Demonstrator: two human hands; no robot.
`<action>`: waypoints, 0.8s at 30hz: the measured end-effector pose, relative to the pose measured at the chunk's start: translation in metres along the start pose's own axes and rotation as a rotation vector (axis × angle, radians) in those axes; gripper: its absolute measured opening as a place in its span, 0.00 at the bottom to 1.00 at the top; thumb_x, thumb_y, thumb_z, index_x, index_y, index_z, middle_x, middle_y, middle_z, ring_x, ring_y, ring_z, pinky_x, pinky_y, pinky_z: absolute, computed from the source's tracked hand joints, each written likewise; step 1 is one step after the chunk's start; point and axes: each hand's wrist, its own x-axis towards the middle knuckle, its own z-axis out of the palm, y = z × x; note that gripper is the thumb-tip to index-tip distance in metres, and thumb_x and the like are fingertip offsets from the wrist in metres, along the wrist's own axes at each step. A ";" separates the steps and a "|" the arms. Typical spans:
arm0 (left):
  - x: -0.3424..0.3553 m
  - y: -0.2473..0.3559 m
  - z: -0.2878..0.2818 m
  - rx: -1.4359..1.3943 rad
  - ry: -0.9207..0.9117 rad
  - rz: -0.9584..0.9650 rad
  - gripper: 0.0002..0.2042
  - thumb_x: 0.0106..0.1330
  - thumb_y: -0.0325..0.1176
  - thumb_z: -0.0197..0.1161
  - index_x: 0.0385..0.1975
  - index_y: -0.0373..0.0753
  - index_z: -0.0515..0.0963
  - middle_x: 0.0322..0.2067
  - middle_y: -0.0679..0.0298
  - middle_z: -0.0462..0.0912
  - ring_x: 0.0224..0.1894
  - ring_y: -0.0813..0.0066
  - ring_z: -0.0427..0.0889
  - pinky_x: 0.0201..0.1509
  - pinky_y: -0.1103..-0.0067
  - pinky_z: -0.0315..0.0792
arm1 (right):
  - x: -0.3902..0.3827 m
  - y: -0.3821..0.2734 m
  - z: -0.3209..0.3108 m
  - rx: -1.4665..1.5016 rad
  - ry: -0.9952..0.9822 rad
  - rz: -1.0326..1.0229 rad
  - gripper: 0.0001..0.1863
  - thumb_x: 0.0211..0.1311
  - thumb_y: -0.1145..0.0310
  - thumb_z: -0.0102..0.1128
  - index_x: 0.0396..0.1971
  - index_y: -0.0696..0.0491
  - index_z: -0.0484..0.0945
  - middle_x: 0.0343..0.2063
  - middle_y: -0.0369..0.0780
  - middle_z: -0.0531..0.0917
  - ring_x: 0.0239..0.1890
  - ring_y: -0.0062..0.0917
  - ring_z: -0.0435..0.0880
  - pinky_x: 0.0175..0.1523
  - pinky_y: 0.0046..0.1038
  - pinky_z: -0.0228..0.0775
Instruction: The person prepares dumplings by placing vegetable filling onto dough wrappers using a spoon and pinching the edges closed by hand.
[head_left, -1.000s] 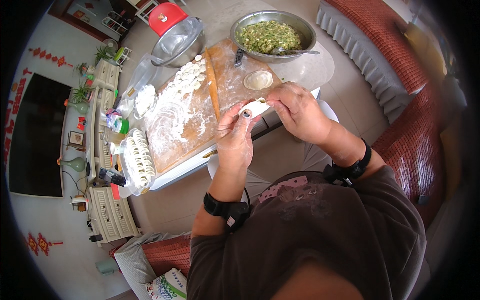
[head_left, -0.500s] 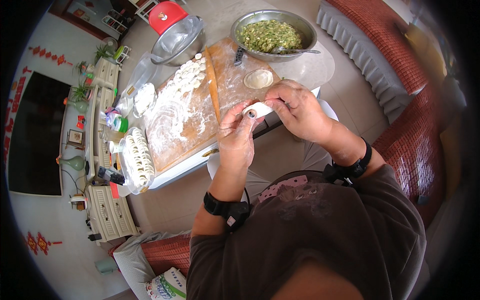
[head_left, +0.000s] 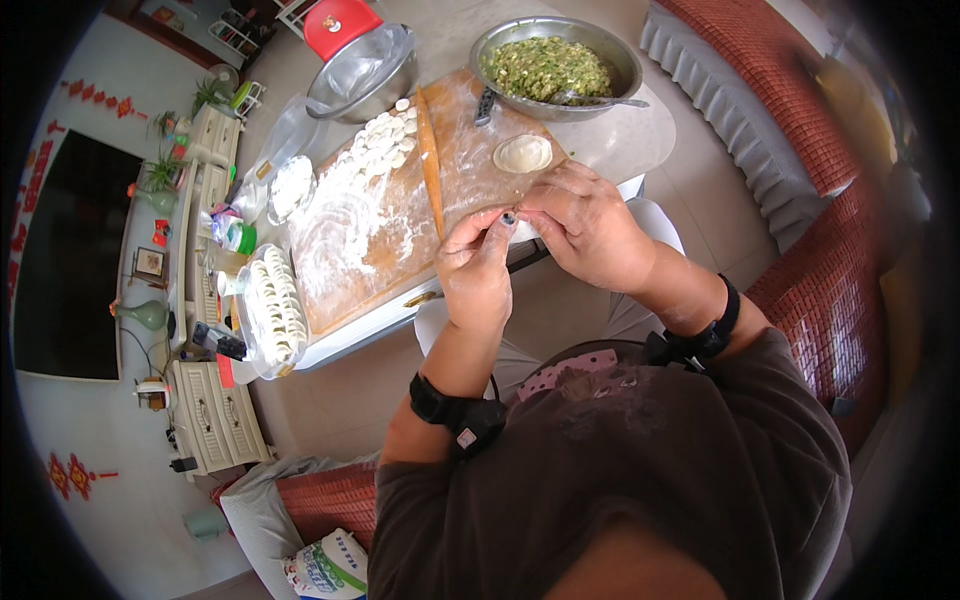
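Observation:
A white dumpling [head_left: 524, 232] is pinched between my two hands, above the near edge of the floured wooden board [head_left: 465, 130]. The thumb and fingers of my left hand [head_left: 474, 270] close on its left side. My right hand [head_left: 590, 228] presses its edge from the other side, and the fingers cover most of it. Just beyond my right hand lie round dough wrappers [head_left: 523, 154]. A wooden rolling pin [head_left: 430, 165] rests lengthwise on the board. Farther off, a metal bowl [head_left: 632, 72] holds green chopped filling [head_left: 550, 68] with a spoon [head_left: 615, 101] in it.
Small dough pieces [head_left: 385, 145] lie in flour on the board. A plastic tray [head_left: 254, 345] of finished dumplings [head_left: 277, 300] and a flour bowl [head_left: 291, 190] stand at the left. Another metal bowl [head_left: 375, 98], a dark-handled tool [head_left: 486, 107] and a red chair [head_left: 338, 27] are at the far side.
My right hand has moved left against my left hand, and their fingertips now meet over the dumpling. More of the dumpling is covered than before.

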 end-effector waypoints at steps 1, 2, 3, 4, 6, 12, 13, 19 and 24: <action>0.001 0.000 0.001 -0.015 0.002 -0.014 0.09 0.55 0.23 0.54 0.35 0.28 0.71 0.35 0.58 0.74 0.37 0.75 0.73 0.44 0.81 0.67 | 0.001 0.004 0.001 -0.005 0.024 -0.043 0.03 0.45 0.77 0.54 0.24 0.56 0.73 0.25 0.41 0.75 0.30 0.35 0.73 0.37 0.29 0.65; 0.003 0.001 0.003 -0.030 0.003 -0.028 0.10 0.55 0.23 0.55 0.36 0.28 0.71 0.36 0.57 0.74 0.38 0.75 0.73 0.44 0.84 0.66 | 0.002 0.006 0.003 -0.009 0.049 -0.087 0.03 0.46 0.76 0.54 0.24 0.56 0.73 0.25 0.41 0.75 0.29 0.34 0.73 0.36 0.29 0.65; 0.004 0.004 0.007 -0.031 0.005 -0.025 0.10 0.55 0.23 0.55 0.36 0.28 0.71 0.36 0.57 0.74 0.38 0.75 0.73 0.44 0.84 0.66 | 0.002 0.005 0.004 -0.009 0.047 -0.090 0.03 0.46 0.76 0.54 0.24 0.56 0.73 0.25 0.41 0.75 0.29 0.34 0.73 0.36 0.29 0.65; 0.005 0.007 0.013 -0.178 -0.027 -0.015 0.11 0.55 0.24 0.55 0.38 0.29 0.70 0.37 0.58 0.74 0.40 0.75 0.73 0.44 0.83 0.66 | 0.001 0.002 0.005 0.139 0.076 0.092 0.04 0.47 0.76 0.54 0.25 0.57 0.73 0.25 0.41 0.75 0.29 0.33 0.73 0.35 0.28 0.66; 0.005 0.008 0.014 -0.328 -0.057 0.000 0.12 0.56 0.25 0.54 0.40 0.30 0.69 0.39 0.59 0.73 0.41 0.75 0.72 0.45 0.82 0.67 | -0.001 0.001 0.007 0.285 0.100 0.270 0.04 0.48 0.75 0.53 0.26 0.57 0.72 0.25 0.41 0.75 0.28 0.32 0.73 0.35 0.27 0.66; 0.005 0.007 0.007 -0.210 -0.193 -0.236 0.12 0.58 0.27 0.52 0.42 0.33 0.68 0.38 0.62 0.73 0.38 0.77 0.73 0.43 0.79 0.69 | -0.001 0.000 0.008 0.595 0.067 0.530 0.07 0.50 0.74 0.53 0.31 0.57 0.73 0.28 0.43 0.76 0.30 0.32 0.74 0.36 0.26 0.66; 0.006 0.008 0.006 -0.210 -0.194 -0.239 0.12 0.58 0.27 0.52 0.42 0.33 0.68 0.38 0.62 0.73 0.38 0.77 0.73 0.43 0.79 0.69 | 0.001 0.003 0.003 0.352 0.041 0.288 0.09 0.50 0.74 0.54 0.33 0.57 0.72 0.29 0.42 0.76 0.31 0.31 0.74 0.38 0.26 0.66; 0.008 0.008 0.000 0.108 -0.240 -0.101 0.11 0.56 0.22 0.52 0.39 0.32 0.70 0.31 0.67 0.74 0.31 0.86 0.69 0.35 0.88 0.65 | 0.014 0.000 -0.011 0.060 -0.105 -0.036 0.11 0.46 0.74 0.56 0.33 0.56 0.73 0.29 0.42 0.75 0.32 0.35 0.73 0.38 0.29 0.66; 0.008 0.009 0.000 0.198 -0.290 -0.069 0.10 0.54 0.21 0.53 0.37 0.32 0.71 0.31 0.67 0.74 0.31 0.85 0.70 0.36 0.88 0.64 | 0.013 0.000 -0.009 0.016 -0.134 -0.085 0.08 0.45 0.75 0.55 0.29 0.56 0.73 0.27 0.41 0.75 0.31 0.35 0.72 0.37 0.30 0.65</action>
